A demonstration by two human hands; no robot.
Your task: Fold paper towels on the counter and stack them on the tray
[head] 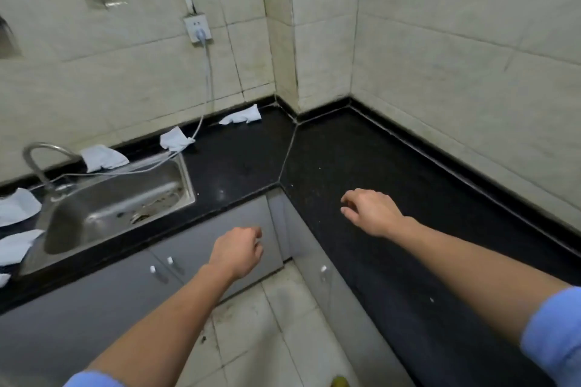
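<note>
White crumpled paper towels (pixel 241 115) scattered along counter (pixel 361 173).

An L-shaped counter (pixel 361 173) runs along two walls that meet in a corner at the back. A sink (pixel 116 198) is set into the counter's left run, with a faucet (pixel 41 160) at its back left edge. Behind the sink lies a paper towel (pixel 102 157); a second towel (pixel 176 139) lies at the sink's back right corner, and a third towel (pixel 242 115) lies farther right against the back wall. More towels (pixel 17 207) lie left of the sink. A wall socket (pixel 198 29) sits above the counter, its cord (pixel 206 82) hanging down to the counter behind the sink. Cabinet doors (pixel 195 248) stand below the counter. The left hand (pixel 239 253) is before those doors; the right hand (pixel 372 210) is over the right run.
</note>
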